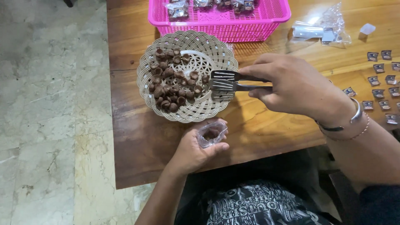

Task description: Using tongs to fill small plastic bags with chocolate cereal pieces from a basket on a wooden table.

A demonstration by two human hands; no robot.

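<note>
Both fingers closed | left hand (192,151): clear bag (211,134) | right hand (291,85): tongs (233,81)

Bright, even light fills the room, likely from above and to the right: a pale sheen lies across the wooden surface (266,133) near its far right corner, and the clear plastic wrappers (325,29) there glint white. Soft shadows fall toward the person under the right hand (291,85) and the woven basket (187,75). Focus is sharp in the middle; straight edges bow slightly toward the frame's borders.
</note>
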